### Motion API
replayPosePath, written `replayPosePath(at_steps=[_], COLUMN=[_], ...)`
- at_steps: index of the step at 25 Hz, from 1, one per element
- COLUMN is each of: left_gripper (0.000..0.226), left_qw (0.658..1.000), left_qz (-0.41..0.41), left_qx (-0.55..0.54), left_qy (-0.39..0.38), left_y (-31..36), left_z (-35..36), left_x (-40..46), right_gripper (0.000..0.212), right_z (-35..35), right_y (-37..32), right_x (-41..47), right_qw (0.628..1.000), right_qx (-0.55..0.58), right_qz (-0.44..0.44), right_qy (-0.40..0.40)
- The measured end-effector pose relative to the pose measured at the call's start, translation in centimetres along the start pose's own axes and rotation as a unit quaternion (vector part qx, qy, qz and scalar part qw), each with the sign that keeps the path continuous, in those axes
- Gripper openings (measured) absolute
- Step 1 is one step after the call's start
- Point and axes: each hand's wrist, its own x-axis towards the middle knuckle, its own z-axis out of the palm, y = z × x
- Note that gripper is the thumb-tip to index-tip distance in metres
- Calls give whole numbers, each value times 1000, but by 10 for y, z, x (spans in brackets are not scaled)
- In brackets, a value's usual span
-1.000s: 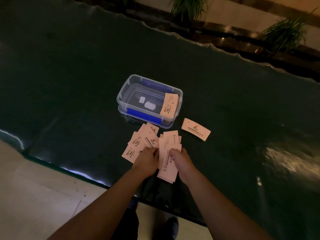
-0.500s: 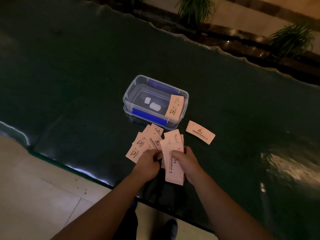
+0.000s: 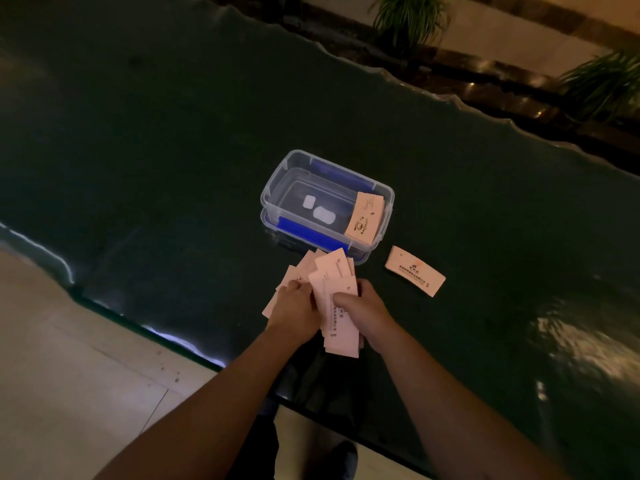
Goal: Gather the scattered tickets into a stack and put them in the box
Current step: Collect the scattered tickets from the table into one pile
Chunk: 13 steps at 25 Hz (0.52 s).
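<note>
Several pale pink tickets [image 3: 334,282] lie fanned on the dark table just in front of the clear plastic box [image 3: 277,183]. My left hand [image 3: 294,311] presses on the left part of the fan. My right hand [image 3: 360,308] grips a bunch of tickets whose lower ends stick out toward me. One ticket [image 3: 365,218] leans inside the box against its right wall. Another single ticket [image 3: 415,271] lies flat on the table to the right of the box.
The dark glossy table [image 3: 173,133] has a wavy far edge and a near edge just below my hands. The box has blue latches and two white patches on its bottom. Potted plants [image 3: 408,15] stand beyond the table. Light floor tiles lie lower left.
My hands have drawn the fanned tickets closer together, and the left tickets now sit mostly under my left hand. The bunch in my right hand has grown more upright and compact.
</note>
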Motion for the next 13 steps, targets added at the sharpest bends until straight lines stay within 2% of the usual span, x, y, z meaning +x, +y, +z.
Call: replayPosePath(at_steps=[2,5,8,11,13], left_gripper=[31,27,30,56,65], left_qw=[999,998,999,994,992], left_qz=[9,39,32,-64,-101], left_qx=[-40,-44,-5,-5,-14], left_qy=[-13,-26,24,89,68], left_y=[3,4,-3,-14,-23], left_z=[4,6,-5,-20,-25], left_x=[-3,-8,-9,-6,0], right_gripper=[68,72,75,76,75], right_z=[2,2,0,-1,-1], right_y=[-3,-4,0,7,12], right_x=[2,3,4,4,3], right_qw=[1000,999,1000,999,997], right_qx=[-12,-19,0,30,59], right_qz=[8,21,26,34,41], right_qy=[10,24,13,7,13])
